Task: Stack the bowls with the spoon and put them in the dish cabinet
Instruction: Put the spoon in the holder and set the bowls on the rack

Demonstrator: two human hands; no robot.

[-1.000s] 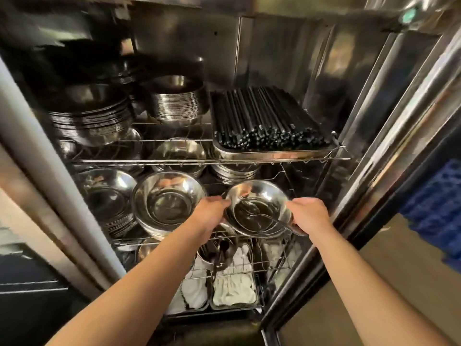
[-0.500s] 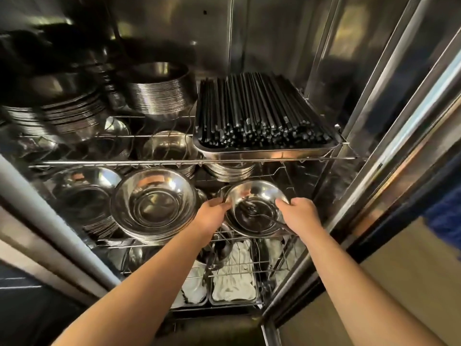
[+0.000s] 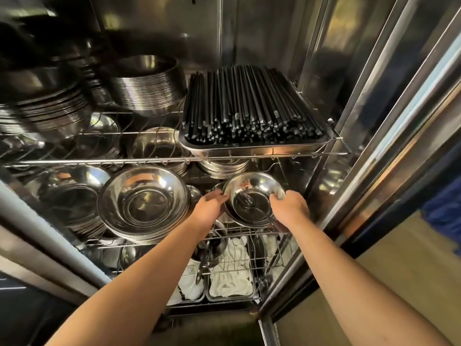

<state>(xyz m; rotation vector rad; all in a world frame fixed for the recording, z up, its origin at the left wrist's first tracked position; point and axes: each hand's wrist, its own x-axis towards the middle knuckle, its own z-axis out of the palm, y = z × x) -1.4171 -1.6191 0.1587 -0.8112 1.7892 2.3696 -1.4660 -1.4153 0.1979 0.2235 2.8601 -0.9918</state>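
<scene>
Middle wire shelf (image 3: 224, 234), right side: we hold one steel bowl (image 3: 259, 188), tilted toward us, spoon (image 3: 252, 207) lying inside it. Our left hand (image 3: 209, 208) clamps the bowl's left rim; our right hand (image 3: 290, 208) clamps its right rim. Just beside it, left: stack of larger bowls (image 3: 143, 203). Shelf above: tray (image 3: 254, 149) heaped with black chopsticks (image 3: 249, 106). Shelf below: white cloths (image 3: 232, 273) in trays.

The spoon (image 3: 252, 207) handle end is hidden under the right hand (image 3: 290, 208); upper-left plate stacks (image 3: 50, 108) are blurred.
</scene>
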